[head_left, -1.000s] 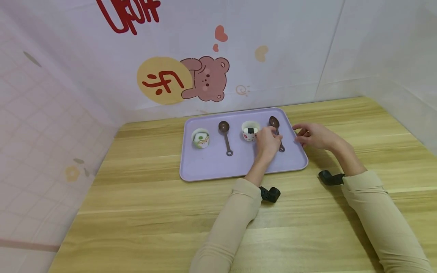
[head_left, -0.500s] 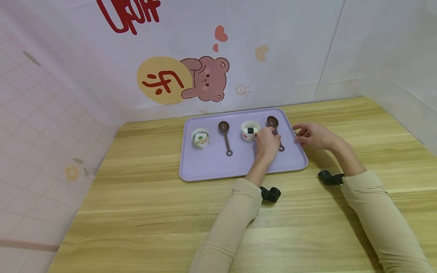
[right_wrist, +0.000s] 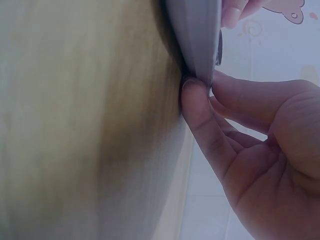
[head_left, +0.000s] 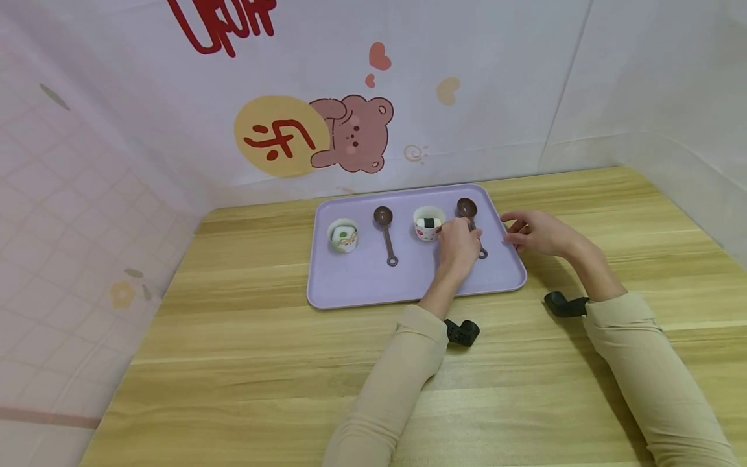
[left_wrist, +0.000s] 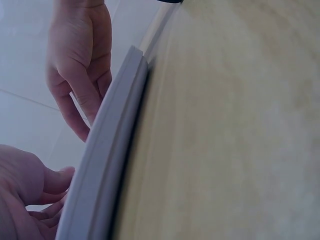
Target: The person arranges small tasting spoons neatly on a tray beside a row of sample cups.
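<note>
A lilac tray (head_left: 373,282) lies on the wooden table. My left hand (head_left: 459,245) is over its right part, pinching the handle of the right brown measuring spoon (head_left: 467,207); the fingertips are partly hidden. Just left of that hand stands a patterned cup (head_left: 427,233) holding a white piece with a black band. Farther left lie a second brown measuring spoon (head_left: 383,217) and another cup (head_left: 344,245) with a white piece in it. At the tray's right edge, my right hand (head_left: 539,233) pinches the rim between thumb and finger, as the right wrist view shows.
Behind the tray rises a white cloth wall with a printed bear (head_left: 356,133). A black wrist device (head_left: 463,332) shows by the left cuff and a similar one (head_left: 565,303) by the right. The wooden table (head_left: 262,376) spreads out in front.
The right measuring spoon's bowl has shifted slightly left under my left hand, mostly between the first two frames. My right hand stays at the tray's edge.
</note>
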Demonstrator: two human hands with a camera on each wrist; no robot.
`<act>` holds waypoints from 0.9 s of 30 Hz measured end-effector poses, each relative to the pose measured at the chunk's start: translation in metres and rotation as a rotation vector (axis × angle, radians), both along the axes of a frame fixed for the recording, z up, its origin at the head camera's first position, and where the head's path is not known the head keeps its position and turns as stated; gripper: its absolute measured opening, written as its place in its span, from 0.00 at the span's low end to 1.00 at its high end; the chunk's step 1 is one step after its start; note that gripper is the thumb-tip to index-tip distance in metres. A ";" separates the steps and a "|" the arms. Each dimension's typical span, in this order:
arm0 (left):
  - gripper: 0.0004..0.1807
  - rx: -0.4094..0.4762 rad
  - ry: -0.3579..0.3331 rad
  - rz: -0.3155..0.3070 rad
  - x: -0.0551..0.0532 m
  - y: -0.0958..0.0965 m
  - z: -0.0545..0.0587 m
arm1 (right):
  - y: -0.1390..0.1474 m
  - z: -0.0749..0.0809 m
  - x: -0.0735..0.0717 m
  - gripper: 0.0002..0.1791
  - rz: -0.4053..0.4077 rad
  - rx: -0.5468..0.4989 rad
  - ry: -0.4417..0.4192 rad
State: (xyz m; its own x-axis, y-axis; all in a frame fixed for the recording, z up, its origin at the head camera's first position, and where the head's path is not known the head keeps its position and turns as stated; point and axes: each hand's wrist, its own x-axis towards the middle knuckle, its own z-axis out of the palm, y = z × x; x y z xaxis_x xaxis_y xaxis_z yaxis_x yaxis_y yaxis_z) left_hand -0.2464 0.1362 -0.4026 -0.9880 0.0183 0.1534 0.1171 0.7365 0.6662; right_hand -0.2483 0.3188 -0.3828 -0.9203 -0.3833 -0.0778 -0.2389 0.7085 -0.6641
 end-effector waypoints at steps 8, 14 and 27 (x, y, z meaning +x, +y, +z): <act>0.10 -0.025 0.016 -0.007 0.003 -0.003 0.004 | -0.001 0.001 -0.001 0.25 -0.004 -0.001 -0.012; 0.10 -0.037 0.034 -0.024 0.006 -0.005 0.009 | 0.000 0.001 0.001 0.25 0.003 0.015 -0.007; 0.10 0.004 0.045 -0.041 0.010 -0.009 0.017 | -0.001 0.004 0.001 0.25 0.011 0.040 -0.011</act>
